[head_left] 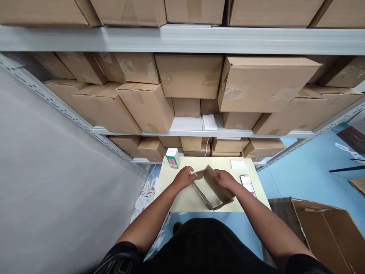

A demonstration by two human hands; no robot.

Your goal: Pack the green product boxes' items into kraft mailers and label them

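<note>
A small brown cardboard box (218,185), its flaps spread and the pale tabletop showing through it, is held tilted above the yellowish table (182,203). My left hand (184,178) pinches a flap at its far left corner. At the far right edge my right hand (225,179) grips a side panel, thumb on top. Left of the box, at the table's back corner, stands a white and green carton (172,158). A phone (248,185) with a lit screen lies just right of my right hand, and a white flat piece (238,164) lies behind it.
Metal shelves (182,40) full of closed cardboard boxes (268,83) rise beyond the table. A large open carton (327,232) stands on the blue floor at the right. Paper strips (145,198) are heaped on the floor at the left, beside a grey wall (57,171).
</note>
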